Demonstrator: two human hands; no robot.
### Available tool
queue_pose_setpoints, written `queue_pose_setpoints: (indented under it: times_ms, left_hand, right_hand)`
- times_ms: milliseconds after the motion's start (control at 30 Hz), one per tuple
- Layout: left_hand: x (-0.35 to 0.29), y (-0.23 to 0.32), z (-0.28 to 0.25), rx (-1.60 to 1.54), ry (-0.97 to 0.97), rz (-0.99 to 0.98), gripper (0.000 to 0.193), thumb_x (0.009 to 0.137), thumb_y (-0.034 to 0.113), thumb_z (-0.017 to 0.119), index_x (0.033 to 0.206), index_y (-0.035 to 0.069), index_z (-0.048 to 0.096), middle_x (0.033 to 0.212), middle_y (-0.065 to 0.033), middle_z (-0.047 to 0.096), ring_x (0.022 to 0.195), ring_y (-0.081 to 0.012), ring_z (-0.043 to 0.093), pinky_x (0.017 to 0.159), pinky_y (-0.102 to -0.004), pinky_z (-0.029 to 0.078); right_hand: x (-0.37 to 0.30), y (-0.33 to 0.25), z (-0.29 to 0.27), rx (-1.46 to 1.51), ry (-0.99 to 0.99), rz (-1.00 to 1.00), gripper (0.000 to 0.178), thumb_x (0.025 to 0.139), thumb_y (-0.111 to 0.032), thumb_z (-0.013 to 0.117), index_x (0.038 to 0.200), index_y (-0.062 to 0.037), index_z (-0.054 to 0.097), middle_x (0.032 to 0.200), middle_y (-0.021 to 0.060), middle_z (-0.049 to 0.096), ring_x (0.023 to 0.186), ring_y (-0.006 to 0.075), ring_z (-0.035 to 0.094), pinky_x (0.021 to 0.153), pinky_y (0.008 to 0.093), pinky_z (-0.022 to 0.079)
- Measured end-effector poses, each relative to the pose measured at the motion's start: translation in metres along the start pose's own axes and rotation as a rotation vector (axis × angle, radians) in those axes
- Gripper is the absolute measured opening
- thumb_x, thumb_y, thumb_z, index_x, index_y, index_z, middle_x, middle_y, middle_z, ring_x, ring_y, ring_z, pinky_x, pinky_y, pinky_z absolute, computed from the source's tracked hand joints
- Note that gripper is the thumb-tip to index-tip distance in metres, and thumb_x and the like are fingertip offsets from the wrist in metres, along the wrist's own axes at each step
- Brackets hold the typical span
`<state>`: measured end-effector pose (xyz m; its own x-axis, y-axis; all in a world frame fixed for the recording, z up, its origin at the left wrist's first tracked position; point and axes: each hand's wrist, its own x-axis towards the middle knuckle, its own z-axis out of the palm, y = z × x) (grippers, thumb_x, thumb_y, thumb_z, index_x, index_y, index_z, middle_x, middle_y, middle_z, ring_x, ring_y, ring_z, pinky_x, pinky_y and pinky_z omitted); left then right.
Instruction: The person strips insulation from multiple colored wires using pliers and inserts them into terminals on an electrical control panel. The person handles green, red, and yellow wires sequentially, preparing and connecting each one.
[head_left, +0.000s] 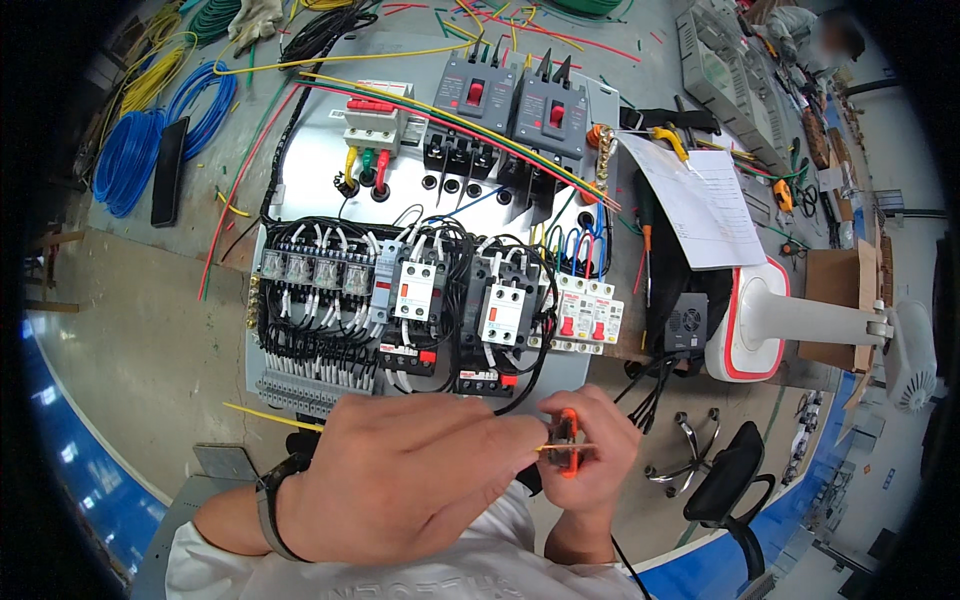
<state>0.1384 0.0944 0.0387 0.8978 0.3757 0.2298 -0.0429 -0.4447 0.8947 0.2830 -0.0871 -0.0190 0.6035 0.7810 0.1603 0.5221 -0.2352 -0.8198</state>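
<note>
Tabletop [655, 90], grey, bearing a mounting panel [310, 180] that juts past the near edge. Toward its left edge: blue wire coils [128, 165] and a black slab [169, 172]. Toward its right: paper sheets [700, 205]; a white fan [800, 320] with red trim, by the near edge. Obstructing: loose wires [572, 180] across the large breakers [548, 115]; your left hand [400, 480], over the panel's near rim.

Counted: large breakers, two; white-fronted contactors [415, 290], two; clear relays [325, 272], four in a row; small red-toggled breakers [567, 327], two.

Your left hand: back upward, fingers bent, grip narrow, pinching a thin yellowish wire [545, 448]. Your right hand [597, 465]: raised, fingers curled, grip closed around an orange-handled tool [571, 420]. Wire and tool: together before the tabletop's near edge, wire crossing tool; jaw opening cannot be told.
</note>
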Motion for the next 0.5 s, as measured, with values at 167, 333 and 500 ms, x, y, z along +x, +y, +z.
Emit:
queue_pose_setpoints:
  times_ms: [167, 333, 500]
  left_hand:
    - [-0.0035, 0.0013, 0.0006, -0.002, 0.02, 0.02, 0.019, 0.09, 0.003, 0.08, 0.108, 0.003, 0.075, 0.076, -0.0097, 0.07, 0.057, -0.0258, 0.064, 0.05, -0.0364, 0.049]
    - [-0.0058, 0.0035, -0.0018, 0.013, 0.012, 0.032, 0.02, 0.09, 0.003, 0.081, 0.109, 0.003, 0.075, 0.075, -0.0095, 0.069, 0.056, -0.0253, 0.063, 0.049, -0.0368, 0.047]
    - [-0.0073, 0.0063, -0.005, 0.067, -0.006, 0.023, 0.022, 0.09, 0.007, 0.083, 0.111, 0.003, 0.076, 0.077, -0.0093, 0.069, 0.058, -0.0251, 0.063, 0.05, -0.0368, 0.047]
  right_hand:
    - [-0.003, -0.0001, 0.0008, 0.014, -0.009, -0.014, 0.028, 0.067, -0.001, 0.082, 0.095, -0.0018, 0.075, 0.074, 0.0097, 0.062, 0.061, 0.0247, 0.06, 0.056, 0.0331, 0.045]
    - [-0.0051, 0.0001, 0.002, 0.028, -0.017, -0.034, 0.029, 0.065, -0.002, 0.077, 0.094, -0.0006, 0.074, 0.073, 0.0098, 0.062, 0.061, 0.0232, 0.06, 0.056, 0.0316, 0.044]
    - [-0.0089, 0.0033, 0.0067, 0.036, -0.012, -0.055, 0.027, 0.064, -0.005, 0.072, 0.091, 0.0007, 0.072, 0.071, 0.0093, 0.06, 0.059, 0.0209, 0.058, 0.056, 0.0299, 0.043]
